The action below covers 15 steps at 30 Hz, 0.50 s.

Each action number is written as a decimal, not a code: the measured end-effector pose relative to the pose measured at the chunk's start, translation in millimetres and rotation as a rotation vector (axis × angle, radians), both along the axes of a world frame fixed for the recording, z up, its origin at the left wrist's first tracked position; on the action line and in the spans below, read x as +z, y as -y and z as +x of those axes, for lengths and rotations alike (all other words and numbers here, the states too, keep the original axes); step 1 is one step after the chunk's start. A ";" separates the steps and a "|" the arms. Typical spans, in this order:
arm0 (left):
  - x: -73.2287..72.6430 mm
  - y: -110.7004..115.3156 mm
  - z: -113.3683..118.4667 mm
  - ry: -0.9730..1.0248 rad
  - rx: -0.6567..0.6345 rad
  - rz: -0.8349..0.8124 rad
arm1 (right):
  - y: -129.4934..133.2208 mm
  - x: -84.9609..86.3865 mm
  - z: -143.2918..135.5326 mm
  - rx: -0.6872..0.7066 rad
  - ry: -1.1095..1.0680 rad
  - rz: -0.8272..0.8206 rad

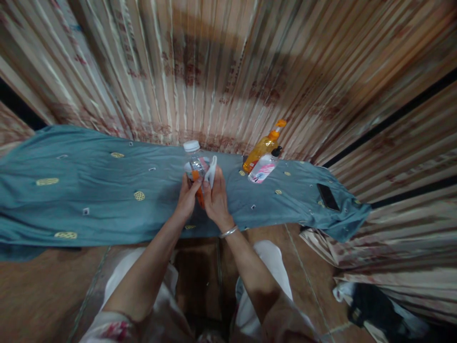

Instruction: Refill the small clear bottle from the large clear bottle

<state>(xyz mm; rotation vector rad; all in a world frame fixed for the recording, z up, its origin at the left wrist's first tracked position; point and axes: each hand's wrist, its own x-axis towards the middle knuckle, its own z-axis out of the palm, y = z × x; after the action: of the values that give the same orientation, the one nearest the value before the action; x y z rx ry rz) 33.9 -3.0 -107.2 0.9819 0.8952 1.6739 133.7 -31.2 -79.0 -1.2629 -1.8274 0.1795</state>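
A clear bottle (197,164) with a white cap and an orange lower part tilts slightly over the cloth-covered table. My left hand (187,196) is wrapped round its left side. My right hand (216,197), with a silver bangle at the wrist, holds a folded white cloth (212,171) close against the bottle's right side. Whether the bottle's base touches the table is hidden by my hands.
An orange pump bottle (260,151) and a clear bottle with a pink label and black top (263,168) stand at the back right. A black phone (328,196) lies on the blue-green tablecloth (107,190). Curtains hang behind.
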 end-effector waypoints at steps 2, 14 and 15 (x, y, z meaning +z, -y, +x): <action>1.7 -0.4 -2.0 0.018 0.021 -0.021 | 4.8 -9.3 0.6 -0.002 0.033 0.002; 7.9 -5.6 -22.7 -0.095 0.169 0.019 | 48.6 -60.2 31.1 -0.001 -0.075 -0.235; 9.4 -5.8 -24.0 -0.120 0.178 0.033 | 50.4 -60.4 37.1 -0.009 -0.117 -0.252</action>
<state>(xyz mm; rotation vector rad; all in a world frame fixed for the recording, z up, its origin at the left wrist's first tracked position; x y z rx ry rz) 9.8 2.9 -97.7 1.0594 1.0643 1.7983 170.8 -81.6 -139.4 -1.4017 -1.7370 0.4814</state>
